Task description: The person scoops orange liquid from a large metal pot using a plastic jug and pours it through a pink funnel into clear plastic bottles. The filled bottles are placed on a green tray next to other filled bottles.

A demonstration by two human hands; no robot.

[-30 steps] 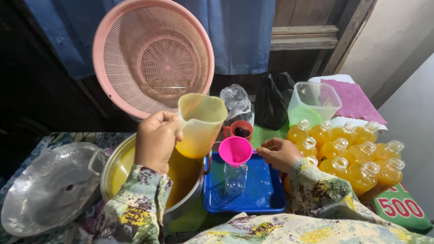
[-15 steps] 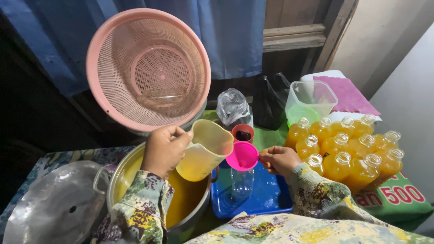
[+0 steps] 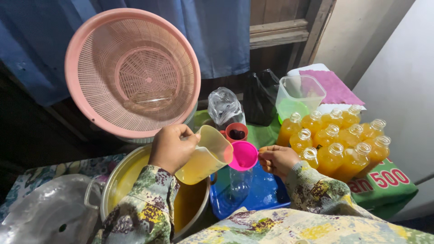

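Beside the filled orange bottles (image 3: pixel 334 144), left hand (image 3: pixel 172 148) grips a tilted jug (image 3: pixel 205 156) at the pink funnel (image 3: pixel 243 155); right hand (image 3: pixel 276 159) pinches the funnel; clear bottle (image 3: pixel 238 183) beneath looks empty.

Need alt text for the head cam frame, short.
Seen from above, the left hand tilts a yellow jug of orange liquid over a pink funnel, which the right hand steadies in a clear bottle standing on a blue tray. A big metal pot sits below the jug; filled orange bottles stand right, a pink basket behind.
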